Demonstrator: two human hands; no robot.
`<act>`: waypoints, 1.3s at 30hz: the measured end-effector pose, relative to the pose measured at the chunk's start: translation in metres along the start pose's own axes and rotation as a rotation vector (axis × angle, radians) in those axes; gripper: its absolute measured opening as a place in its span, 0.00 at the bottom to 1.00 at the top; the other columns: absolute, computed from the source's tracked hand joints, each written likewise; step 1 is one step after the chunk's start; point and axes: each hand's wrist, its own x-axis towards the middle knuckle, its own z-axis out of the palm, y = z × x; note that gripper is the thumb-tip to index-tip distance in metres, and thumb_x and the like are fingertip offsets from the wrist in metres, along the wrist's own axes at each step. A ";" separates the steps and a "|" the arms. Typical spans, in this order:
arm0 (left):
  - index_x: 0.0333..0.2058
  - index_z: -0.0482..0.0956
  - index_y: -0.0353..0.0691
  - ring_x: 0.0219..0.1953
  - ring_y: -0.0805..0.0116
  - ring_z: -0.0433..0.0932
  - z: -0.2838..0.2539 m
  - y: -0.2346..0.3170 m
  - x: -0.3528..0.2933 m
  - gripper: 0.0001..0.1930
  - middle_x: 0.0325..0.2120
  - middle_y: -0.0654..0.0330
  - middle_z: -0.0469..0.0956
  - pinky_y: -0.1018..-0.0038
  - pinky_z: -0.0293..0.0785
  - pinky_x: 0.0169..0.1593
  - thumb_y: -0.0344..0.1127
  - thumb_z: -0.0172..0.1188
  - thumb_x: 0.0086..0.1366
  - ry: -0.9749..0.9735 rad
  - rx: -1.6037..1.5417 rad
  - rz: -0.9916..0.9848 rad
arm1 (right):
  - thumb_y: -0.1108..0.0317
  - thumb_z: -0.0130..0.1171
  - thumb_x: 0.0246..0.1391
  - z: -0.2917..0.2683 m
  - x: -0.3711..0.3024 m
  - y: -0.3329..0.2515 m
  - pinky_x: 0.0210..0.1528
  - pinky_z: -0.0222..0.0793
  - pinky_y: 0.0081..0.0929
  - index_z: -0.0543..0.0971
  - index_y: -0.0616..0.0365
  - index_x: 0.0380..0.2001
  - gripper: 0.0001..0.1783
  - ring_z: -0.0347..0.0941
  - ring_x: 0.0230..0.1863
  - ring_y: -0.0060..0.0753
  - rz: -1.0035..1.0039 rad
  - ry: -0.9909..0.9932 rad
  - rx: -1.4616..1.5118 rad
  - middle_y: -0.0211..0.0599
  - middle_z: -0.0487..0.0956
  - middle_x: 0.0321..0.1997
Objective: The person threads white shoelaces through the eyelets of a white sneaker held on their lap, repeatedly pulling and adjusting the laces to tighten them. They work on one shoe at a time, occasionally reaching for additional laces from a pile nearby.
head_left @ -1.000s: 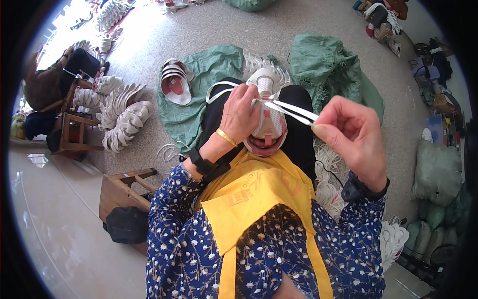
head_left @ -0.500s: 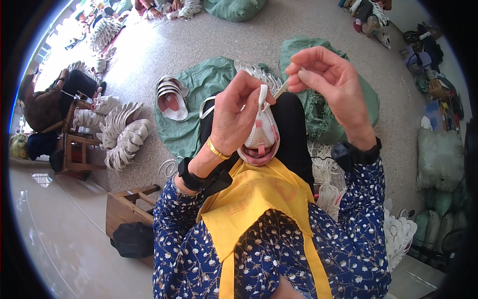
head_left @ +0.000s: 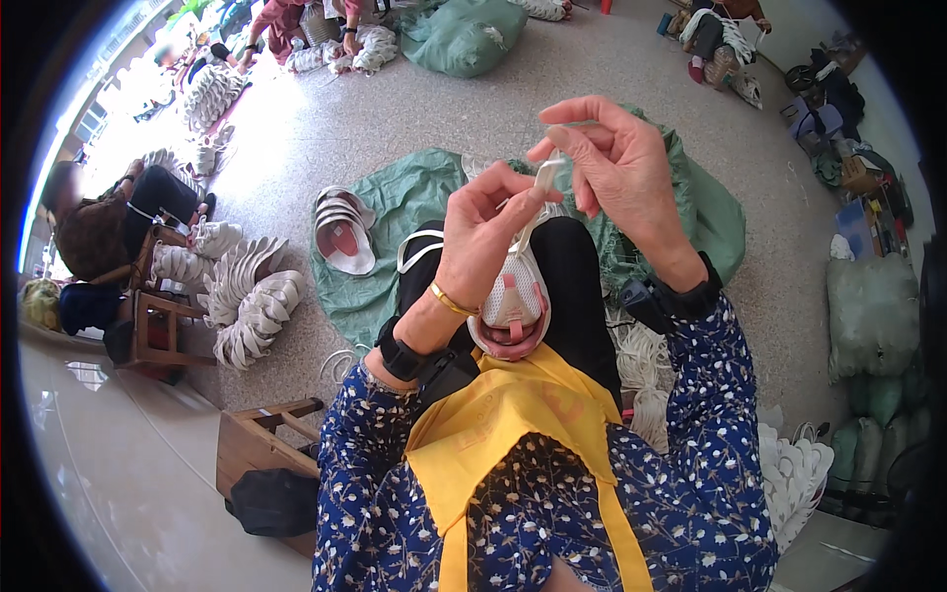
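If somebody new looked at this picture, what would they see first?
Probably the bright yellow apron, in the lower middle against a blue floral top. Just above it, the eye may jump to the left hand and right hand, raised with a white lace at their fingertips, above a white and pink shoe at the lap. Off to the left, white shoe pieces fan out in curved rows.

Blue floral sleeves [head_left: 718, 385], yellow apron [head_left: 503, 409], black wristbands [head_left: 400, 357], gold bracelet [head_left: 450, 300]; trousers [head_left: 574, 271] apparently black.
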 end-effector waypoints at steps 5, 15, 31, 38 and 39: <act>0.36 0.80 0.39 0.34 0.84 0.74 -0.005 0.000 0.000 0.07 0.34 0.67 0.84 0.83 0.69 0.38 0.36 0.63 0.72 -0.011 -0.092 -0.059 | 0.56 0.53 0.73 0.000 0.000 0.007 0.19 0.70 0.14 0.76 0.67 0.52 0.21 0.73 0.18 0.14 0.026 0.068 0.099 0.43 0.87 0.40; 0.37 0.81 0.38 0.33 0.84 0.71 -0.006 -0.002 0.005 0.07 0.34 0.66 0.83 0.83 0.68 0.38 0.36 0.64 0.72 0.007 -0.034 -0.034 | 0.60 0.64 0.66 0.008 -0.027 0.035 0.22 0.69 0.13 0.83 0.66 0.47 0.18 0.74 0.22 0.13 0.182 0.123 0.118 0.34 0.86 0.32; 0.45 0.74 0.39 0.51 0.49 0.71 -0.061 -0.053 -0.012 0.27 0.42 0.54 0.79 0.59 0.71 0.55 0.39 0.76 0.49 -0.188 1.101 0.138 | 0.62 0.55 0.72 0.008 -0.025 0.037 0.20 0.65 0.13 0.76 0.57 0.36 0.11 0.69 0.21 0.11 0.071 0.018 0.073 0.27 0.80 0.25; 0.44 0.75 0.41 0.49 0.51 0.71 -0.067 -0.085 -0.016 0.26 0.42 0.57 0.78 0.59 0.68 0.52 0.43 0.75 0.49 -0.131 1.266 0.257 | 0.64 0.54 0.72 0.013 -0.020 -0.015 0.21 0.59 0.12 0.77 0.57 0.38 0.10 0.63 0.19 0.10 -0.243 -0.013 -0.020 0.23 0.73 0.23; 0.44 0.75 0.42 0.49 0.52 0.71 -0.068 -0.085 -0.015 0.26 0.42 0.57 0.78 0.59 0.68 0.52 0.44 0.74 0.49 -0.139 1.281 0.235 | 0.63 0.53 0.73 0.010 -0.015 -0.032 0.18 0.56 0.12 0.77 0.58 0.39 0.11 0.60 0.17 0.09 -0.341 0.007 -0.028 0.22 0.72 0.24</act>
